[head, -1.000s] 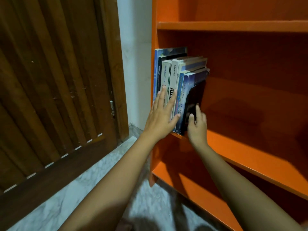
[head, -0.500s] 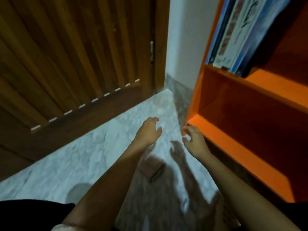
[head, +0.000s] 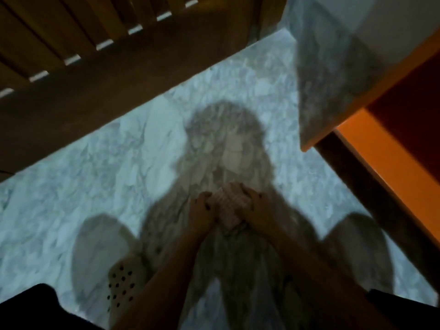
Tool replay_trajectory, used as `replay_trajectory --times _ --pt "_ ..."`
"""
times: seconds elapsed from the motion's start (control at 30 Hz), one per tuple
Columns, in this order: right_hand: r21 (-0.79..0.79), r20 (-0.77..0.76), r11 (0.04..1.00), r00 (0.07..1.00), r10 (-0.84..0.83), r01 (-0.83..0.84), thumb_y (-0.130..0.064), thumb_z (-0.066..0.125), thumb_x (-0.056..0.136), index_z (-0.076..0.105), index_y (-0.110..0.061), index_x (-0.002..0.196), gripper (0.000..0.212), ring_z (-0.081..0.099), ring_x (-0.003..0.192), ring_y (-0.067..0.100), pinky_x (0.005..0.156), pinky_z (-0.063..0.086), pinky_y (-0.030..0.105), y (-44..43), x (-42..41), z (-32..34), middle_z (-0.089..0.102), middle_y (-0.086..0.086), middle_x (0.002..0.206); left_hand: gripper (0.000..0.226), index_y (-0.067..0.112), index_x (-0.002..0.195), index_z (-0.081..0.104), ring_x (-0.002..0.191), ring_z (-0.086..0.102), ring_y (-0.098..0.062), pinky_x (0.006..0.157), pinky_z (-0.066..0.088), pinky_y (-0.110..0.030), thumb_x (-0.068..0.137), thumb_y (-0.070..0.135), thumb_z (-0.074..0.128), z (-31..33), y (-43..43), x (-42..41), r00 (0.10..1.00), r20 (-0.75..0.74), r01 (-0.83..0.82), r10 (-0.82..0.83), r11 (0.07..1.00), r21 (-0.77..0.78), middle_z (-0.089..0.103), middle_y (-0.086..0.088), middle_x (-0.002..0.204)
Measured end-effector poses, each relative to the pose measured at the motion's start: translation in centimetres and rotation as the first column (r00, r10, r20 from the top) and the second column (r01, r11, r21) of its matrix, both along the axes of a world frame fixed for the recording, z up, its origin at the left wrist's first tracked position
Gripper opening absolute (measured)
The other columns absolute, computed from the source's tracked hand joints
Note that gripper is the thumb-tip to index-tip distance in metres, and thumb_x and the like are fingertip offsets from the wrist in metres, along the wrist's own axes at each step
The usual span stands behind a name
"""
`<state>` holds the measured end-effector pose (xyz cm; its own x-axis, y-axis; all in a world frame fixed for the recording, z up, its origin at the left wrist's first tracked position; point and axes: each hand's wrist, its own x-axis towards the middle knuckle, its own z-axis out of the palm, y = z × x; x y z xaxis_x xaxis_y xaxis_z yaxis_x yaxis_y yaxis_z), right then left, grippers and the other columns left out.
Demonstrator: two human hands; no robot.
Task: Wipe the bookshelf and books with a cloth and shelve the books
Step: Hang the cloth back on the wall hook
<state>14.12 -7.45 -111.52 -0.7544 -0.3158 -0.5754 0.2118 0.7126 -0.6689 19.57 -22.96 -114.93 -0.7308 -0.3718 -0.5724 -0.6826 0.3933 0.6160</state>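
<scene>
Grip: left hand (head: 202, 211) and right hand (head: 258, 208) both curled round the cloth (head: 228, 210), mid-floor (head: 95, 163). Step looks like cloth pickup; next, lift and carry to bookshelf (head: 381, 151) for wiping.

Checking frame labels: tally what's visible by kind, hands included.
hands: 2, left hand and right hand
cloth: 1, gripped by both hands
shoe: 1
bookshelf: 1
door: 1
books: 0 in view
Total: 6
</scene>
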Motion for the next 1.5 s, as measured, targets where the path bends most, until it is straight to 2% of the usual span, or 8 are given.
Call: replay_trajectory --times 0.17,0.23,0.33,0.7,0.93,1.17,1.37,1.5 --pt "-0.145 0.086 0.960 0.969 -0.230 0.241 -0.030 0.063 0.079 0.062 -0.003 0.115 0.045 0.059 0.106 0.024 0.088 0.046 0.031 -2.3 -2.2 2.2 0.064 0.014 0.116 0.011 0.024 0.076 0.054 0.073 0.057 -0.022 0.069 0.047 -0.037 0.086 0.020 0.057 3.3 -0.6 -2.2 0.981 -0.085 -0.156 0.176 0.966 0.205 0.060 -0.005 0.074" --pt "-0.202 0.115 0.929 0.950 -0.291 0.309 -0.009 0.064 0.083 0.064 -0.002 0.108 0.025 0.060 0.102 0.028 0.085 0.046 0.031 -2.6 -3.2 5.9 0.065 0.016 0.109 0.012 0.025 0.076 0.053 0.070 0.057 -0.020 0.072 0.052 -0.042 0.085 0.020 0.059 7.4 -1.3 -3.0 0.952 -0.133 -0.230 0.275 0.932 0.281 0.058 0.000 0.071" --pt "-0.298 0.132 0.882 0.930 -0.342 0.366 -0.020 0.061 0.073 0.066 -0.016 0.089 0.017 0.063 0.094 0.035 0.083 0.050 0.045 -3.5 -5.4 13.9 0.067 0.016 0.097 0.011 0.020 0.079 0.058 0.068 0.059 -0.016 0.069 0.054 -0.037 0.086 0.013 0.064 15.9 -2.3 -4.7 0.886 -0.250 -0.304 0.391 0.895 0.326 0.061 -0.001 0.071" --pt "-0.649 0.072 0.707 0.948 -0.311 0.281 -0.015 0.061 0.085 0.062 -0.008 0.113 0.029 0.062 0.108 0.029 0.092 0.050 0.049 -9.1 -13.2 62.3 0.067 0.011 0.111 0.019 0.010 0.110 0.060 0.100 0.064 -0.021 0.081 0.056 -0.027 0.092 0.011 0.057 64.7 -11.5 -12.6 0.814 -0.537 0.031 0.222 0.907 0.421 0.066 -0.004 0.105" --pt "-0.841 0.016 0.514 0.958 -0.286 0.168 0.001 0.049 0.092 0.057 -0.007 0.118 0.028 0.063 0.103 0.017 0.095 0.050 0.041 -9.1 -15.9 90.3 0.066 0.004 0.109 0.017 0.027 0.095 0.063 0.107 0.060 -0.017 0.094 0.045 -0.032 0.092 0.011 0.056 91.2 -11.7 -14.9 0.570 -0.805 0.063 0.166 0.968 0.244 0.066 0.006 0.105" --pt "-0.898 -0.142 0.439 0.938 -0.317 0.013 -0.008 0.053 0.092 0.059 -0.013 0.114 0.023 0.062 0.109 0.019 0.091 0.052 0.037 -4.8 -17.3 104.8 0.064 0.008 0.117 0.008 0.017 0.094 0.067 0.099 0.064 -0.006 0.090 0.050 -0.028 0.087 0.016 0.064 107.0 -6.6 -16.1 0.262 -0.952 0.053 0.161 0.982 0.181 0.069 0.007 0.101" --pt "-0.787 -0.461 0.597 0.792 -0.401 -0.156 -0.013 0.058 0.090 0.062 -0.016 0.109 0.020 0.065 0.102 0.022 0.083 0.053 0.034 -0.3 -15.2 109.8 0.066 0.010 0.110 0.010 0.007 0.093 0.069 0.097 0.065 -0.011 0.082 0.053 -0.026 0.087 0.015 0.065 113.4 -2.5 -17.1 -0.051 -0.998 0.116 0.023 0.993 0.017 0.070 0.000 0.098" --pt "-0.717 -0.597 0.686 0.622 -0.508 -0.128 -0.005 0.060 0.087 0.062 -0.016 0.102 0.019 0.066 0.080 0.008 0.070 0.054 0.023 3.7 -11.6 111.1 0.069 0.002 0.092 0.009 0.010 0.095 0.068 0.089 0.065 -0.007 0.075 0.054 -0.023 0.088 0.015 0.064 115.1 0.3 -17.5 -0.067 -0.997 0.340 -0.032 0.939 -0.053 0.070 0.002 0.091"
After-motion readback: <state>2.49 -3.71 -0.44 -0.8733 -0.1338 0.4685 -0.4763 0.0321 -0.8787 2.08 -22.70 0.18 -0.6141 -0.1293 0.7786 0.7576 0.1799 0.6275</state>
